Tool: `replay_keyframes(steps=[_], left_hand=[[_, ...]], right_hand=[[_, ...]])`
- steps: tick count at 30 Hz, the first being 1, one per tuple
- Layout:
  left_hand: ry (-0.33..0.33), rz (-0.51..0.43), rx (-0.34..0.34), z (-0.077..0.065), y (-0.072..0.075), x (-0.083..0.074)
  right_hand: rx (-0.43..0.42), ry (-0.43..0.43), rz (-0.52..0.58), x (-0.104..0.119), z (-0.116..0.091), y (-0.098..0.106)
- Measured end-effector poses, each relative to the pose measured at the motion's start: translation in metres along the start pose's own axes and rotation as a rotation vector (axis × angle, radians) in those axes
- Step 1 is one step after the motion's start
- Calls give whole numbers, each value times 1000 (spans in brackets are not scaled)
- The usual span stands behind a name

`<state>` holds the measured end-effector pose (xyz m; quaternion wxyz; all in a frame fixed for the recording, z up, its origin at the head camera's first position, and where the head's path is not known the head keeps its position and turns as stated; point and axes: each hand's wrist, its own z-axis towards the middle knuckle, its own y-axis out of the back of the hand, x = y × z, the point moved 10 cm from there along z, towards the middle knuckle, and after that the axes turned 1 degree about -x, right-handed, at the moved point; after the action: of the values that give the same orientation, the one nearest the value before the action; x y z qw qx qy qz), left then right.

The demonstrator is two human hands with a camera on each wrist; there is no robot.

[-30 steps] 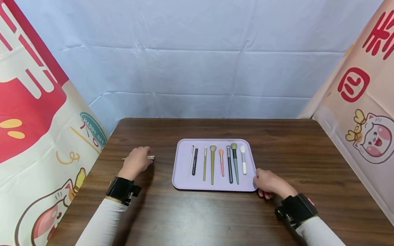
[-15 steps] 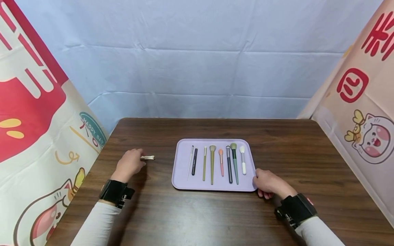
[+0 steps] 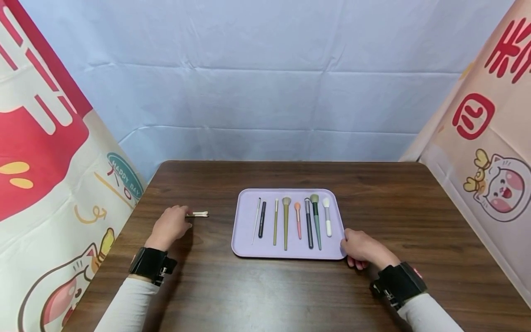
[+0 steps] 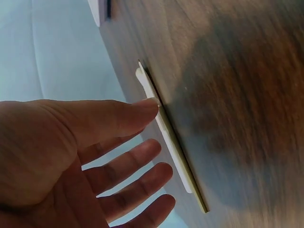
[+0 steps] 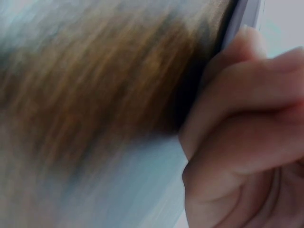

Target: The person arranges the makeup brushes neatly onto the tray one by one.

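Observation:
My left hand [image 3: 169, 227] is at the left of the table, beside two slim sticks lying close together, one white [image 4: 174, 161] and one gold [image 4: 197, 190]; their kind is unclear. In the left wrist view the thumb tip overlaps the sticks, while the other fingers are loosely bent beside them. A lilac tray [image 3: 244, 250] holds several makeup brushes in a row, among them a pink one [image 3: 298, 221], a green one [image 3: 316, 219] and a white-tipped one [image 3: 327, 216]. My right hand [image 3: 362, 245] grips the tray's right edge near its front corner, fingers curled.
The dark wooden table [image 3: 265, 295] spreads around the tray. Behind it hangs a pale blue cloth [image 3: 265, 92]. Printed cloths stand along the left [image 3: 54, 184] and right [image 3: 498, 184] sides. Both wrists carry black bands.
My left hand has slid leftward along the two sticks, leaving their right ends more exposed. The sticks' right ends keep their place. The right hand and tray have hardly moved.

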<state>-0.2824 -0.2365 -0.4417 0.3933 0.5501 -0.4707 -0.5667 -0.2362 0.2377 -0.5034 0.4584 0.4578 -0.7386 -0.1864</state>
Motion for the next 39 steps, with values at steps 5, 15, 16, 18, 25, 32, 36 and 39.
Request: replay_keyframes(steps=[5, 15, 16, 18, 25, 32, 36, 39], left_hand=[[-5, 2, -6, -1, -1, 0], [-33, 12, -43, -2, -3, 2], [-35, 13, -44, -2, -3, 2], [-41, 11, -50, -1, -3, 3], [-69, 5, -82, 2, -4, 4], [-111, 55, -120, 7, -4, 4], [-147, 88, -126, 9, -4, 2], [-169, 114, -110, 10, -5, -1]], right_hand=[[-18, 24, -9, 3, -1, 2], [-29, 31, -11, 3, -3, 2], [-28, 32, -10, 3, -3, 2], [-28, 33, -9, 3, -3, 2], [-31, 35, -14, 3, -2, 2], [-28, 40, -21, 4, -2, 2], [-26, 39, -22, 5, -3, 3], [-28, 39, -29, 5, -4, 3]])
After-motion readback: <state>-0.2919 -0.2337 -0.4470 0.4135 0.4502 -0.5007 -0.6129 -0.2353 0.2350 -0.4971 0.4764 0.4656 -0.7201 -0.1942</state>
